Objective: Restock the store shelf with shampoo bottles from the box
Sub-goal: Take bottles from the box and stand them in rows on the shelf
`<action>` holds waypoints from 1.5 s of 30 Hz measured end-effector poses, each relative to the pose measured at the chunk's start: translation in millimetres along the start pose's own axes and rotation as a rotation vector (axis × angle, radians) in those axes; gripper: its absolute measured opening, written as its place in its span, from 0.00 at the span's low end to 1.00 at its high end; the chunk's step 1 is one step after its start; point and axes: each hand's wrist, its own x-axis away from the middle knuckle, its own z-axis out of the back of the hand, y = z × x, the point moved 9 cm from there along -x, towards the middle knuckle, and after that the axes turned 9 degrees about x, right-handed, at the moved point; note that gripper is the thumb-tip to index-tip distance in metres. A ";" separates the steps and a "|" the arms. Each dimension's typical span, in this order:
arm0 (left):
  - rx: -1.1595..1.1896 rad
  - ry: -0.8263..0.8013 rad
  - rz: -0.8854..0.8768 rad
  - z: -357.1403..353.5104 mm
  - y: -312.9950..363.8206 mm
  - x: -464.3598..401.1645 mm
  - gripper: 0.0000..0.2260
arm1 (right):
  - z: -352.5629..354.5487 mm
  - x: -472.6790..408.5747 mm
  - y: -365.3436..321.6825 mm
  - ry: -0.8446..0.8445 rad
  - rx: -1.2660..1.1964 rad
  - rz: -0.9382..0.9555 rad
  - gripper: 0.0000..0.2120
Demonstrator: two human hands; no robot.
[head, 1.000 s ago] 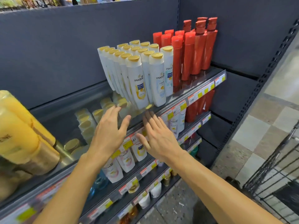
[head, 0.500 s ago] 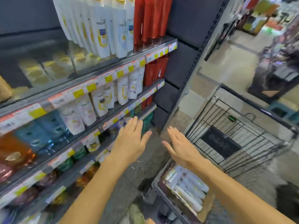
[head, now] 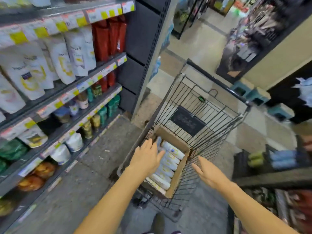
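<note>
Left hand, fingers spread and empty, hovers over the white shampoo bottles in the cardboard box; right hand, open too, hangs over the cart's right edge.

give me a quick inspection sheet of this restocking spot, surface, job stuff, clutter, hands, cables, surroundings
surface: speckled floor of the aisle, bare beside the cart
job's things: cardboard box in the wire cart, holding white bottles lying on their sides; shelf on the left with white pouches and red packs
clutter: small bits of litter on the floor, too blurred to name
hands: left hand open over the bottles, whether it touches them is unclear; right hand open above the cart's right side, holding nothing
cables: nothing seen
surroundings: price tags along shelf edges, more racks across the aisle, plastic stools beyond the cart
</note>
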 end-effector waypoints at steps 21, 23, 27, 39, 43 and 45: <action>0.289 0.073 0.581 -180.9 12.6 -205.5 0.34 | -117.9 -296.1 64.4 -0.239 -0.091 0.423 0.28; 0.253 0.047 0.626 -199.1 0.3 -210.5 0.28 | -142.4 -320.1 65.8 -0.253 -0.082 0.425 0.27; 0.204 0.053 0.644 -224.2 -18.4 -221.2 0.19 | -171.7 -357.9 56.4 -0.207 -0.081 0.433 0.24; 0.705 0.250 1.321 -331.2 -49.7 -138.3 0.16 | -191.4 -409.7 38.5 0.020 0.202 0.522 0.18; 0.808 0.269 1.430 -357.7 -60.8 -129.0 0.22 | -199.4 -417.3 43.5 0.017 0.165 0.458 0.20; 0.855 0.305 1.472 -365.0 -66.1 -131.4 0.28 | -201.4 -420.2 43.0 0.028 0.153 0.426 0.20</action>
